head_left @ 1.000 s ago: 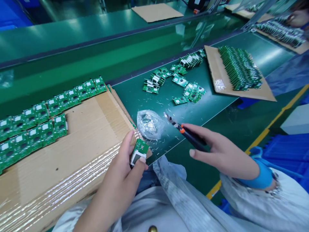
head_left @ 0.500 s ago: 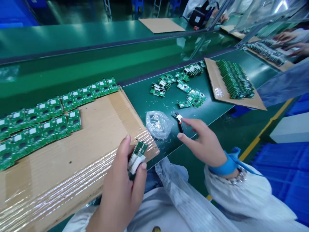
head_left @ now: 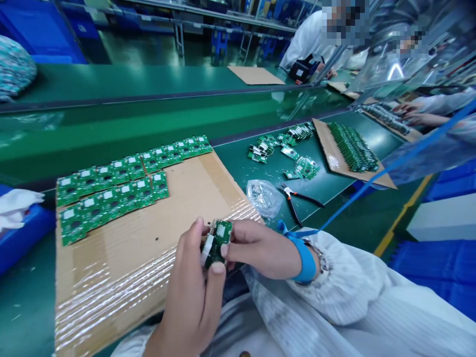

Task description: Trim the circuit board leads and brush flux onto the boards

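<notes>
Small green circuit boards [head_left: 222,233] with white parts are held over the near edge of the cardboard sheet [head_left: 193,198]. My left hand [head_left: 189,287] closes round them from the left, thumb at the front. From the right, my right hand [head_left: 260,248] pinches the foremost board between thumb and fingers; its fingertips behind the board are hidden. Black-handled cutting pliers [head_left: 293,201] lie with handles spread on the green bench, beyond my right wrist. A clear plastic bag [head_left: 265,198] with small bits in it sits beside them.
Two rows of circuit boards [head_left: 107,196] lie on the cardboard's far left. Loose boards [head_left: 307,167] and scattered clippings lie on the bench. Another cardboard [head_left: 323,144] bears tightly packed boards [head_left: 351,146]. Co-workers' hands [head_left: 411,111] are at far right. A blue wrist cord [head_left: 372,181] stretches rightward.
My right hand has left the pliers, moved left and taken hold of a board in my left hand. The pliers now lie with handles spread. The camera view has shifted.
</notes>
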Demonstrator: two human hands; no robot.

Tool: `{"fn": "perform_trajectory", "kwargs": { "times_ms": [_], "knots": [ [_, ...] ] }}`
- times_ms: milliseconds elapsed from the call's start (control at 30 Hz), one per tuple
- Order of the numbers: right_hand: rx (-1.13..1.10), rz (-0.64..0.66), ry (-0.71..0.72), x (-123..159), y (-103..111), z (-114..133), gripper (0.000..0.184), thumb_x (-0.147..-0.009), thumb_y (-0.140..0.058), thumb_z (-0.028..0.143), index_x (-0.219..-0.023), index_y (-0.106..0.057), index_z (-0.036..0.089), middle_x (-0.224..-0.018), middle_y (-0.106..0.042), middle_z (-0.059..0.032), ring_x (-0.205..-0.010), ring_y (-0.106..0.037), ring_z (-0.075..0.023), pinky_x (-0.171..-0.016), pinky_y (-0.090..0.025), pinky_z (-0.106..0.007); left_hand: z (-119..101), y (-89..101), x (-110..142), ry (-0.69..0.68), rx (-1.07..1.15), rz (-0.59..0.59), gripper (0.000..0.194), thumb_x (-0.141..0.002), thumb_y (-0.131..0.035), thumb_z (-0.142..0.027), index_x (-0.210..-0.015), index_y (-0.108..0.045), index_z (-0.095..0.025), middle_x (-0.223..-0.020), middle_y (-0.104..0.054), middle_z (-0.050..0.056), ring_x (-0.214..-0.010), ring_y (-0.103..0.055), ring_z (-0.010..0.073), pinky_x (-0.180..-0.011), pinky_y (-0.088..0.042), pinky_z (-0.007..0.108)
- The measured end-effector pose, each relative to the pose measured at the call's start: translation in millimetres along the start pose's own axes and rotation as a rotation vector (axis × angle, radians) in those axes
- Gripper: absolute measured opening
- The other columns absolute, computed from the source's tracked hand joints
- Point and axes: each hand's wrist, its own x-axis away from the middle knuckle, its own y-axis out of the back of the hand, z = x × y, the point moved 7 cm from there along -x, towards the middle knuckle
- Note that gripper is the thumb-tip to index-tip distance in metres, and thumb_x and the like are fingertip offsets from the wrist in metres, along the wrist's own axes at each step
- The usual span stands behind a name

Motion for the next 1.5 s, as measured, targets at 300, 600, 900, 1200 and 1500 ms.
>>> {"fn": "perform_trajectory", "kwargs": {
  "times_ms": [300, 600, 900, 1200, 1500],
  "knots": [
    [0.629, -0.35, -0.065, -86.2, 48.2, 42.5, 0.012, -0.076, -0.046, 0.006, -0.069, -0.049, 0.016, -0.054, -0.052, 0.0043, -0.043, -0.047, -0.0055, -0.046, -0.039, -0.018, 45.6, 33.2, 15.0, 0.546, 0.298, -0.187, 0.054, -0.088, -0.043, -0.046, -0.138, -0.032, -0.03, -0.134, -0.045, 0.008, -0.103, -0.054, 0.0259, -0.095, -0.038, 0.049],
    [0.937, -0.563, 0.013, -147.3, 61.4, 61.6, 0.008, -0.07, -0.062, 0.014, -0.077, -0.065, 0.011, -0.062, -0.061, -0.0013, -0.054, -0.055, -0.0092, -0.058, -0.042, -0.021, 60.7, 51.4, 30.7, 0.588, 0.322, -0.243, 0.055, -0.087, -0.045, -0.046, -0.138, -0.033, -0.029, -0.128, -0.049, 0.009, -0.115, -0.048, 0.0295, -0.098, -0.033, 0.051],
    [0.988, -0.613, 0.024, -155.6, 55.8, 63.2, 0.022, -0.071, -0.059, 0.011, -0.092, -0.067, 0.012, -0.07, -0.067, -0.0034, -0.067, -0.062, -0.0137, -0.068, -0.045, -0.023, 73.3, 49.1, 35.3, 0.573, 0.331, -0.193, 0.055, -0.089, -0.044, -0.045, -0.14, -0.031, -0.03, -0.136, -0.045, 0.011, -0.121, -0.045, 0.0308, -0.1, -0.034, 0.054],
    [0.795, -0.28, -0.003, -104.3, 7.7, 49.6, 0.015, -0.08, -0.055, 0.027, -0.084, -0.063, 0.015, -0.054, -0.057, 0.003, -0.054, -0.056, -0.01, -0.054, -0.044, -0.021, 71.1, 54.0, 28.2, 0.466, 0.157, -0.291, 0.051, -0.09, -0.044, -0.035, -0.14, -0.035, -0.025, -0.127, -0.055, 0.011, -0.12, -0.05, 0.0281, -0.101, -0.039, 0.05],
    [0.183, 0.047, -0.041, -75.6, -41.7, 9.7, 0.011, -0.082, -0.053, 0.019, -0.072, -0.049, 0.015, -0.058, -0.052, 0.0058, -0.052, -0.052, -0.0053, -0.051, -0.045, -0.016, 47.9, 31.6, 8.1, 0.284, 0.162, -0.135, 0.059, -0.09, -0.041, -0.036, -0.145, -0.026, -0.022, -0.149, -0.032, 0.012, -0.136, -0.031, 0.0303, -0.109, -0.031, 0.051]
  ]
}}
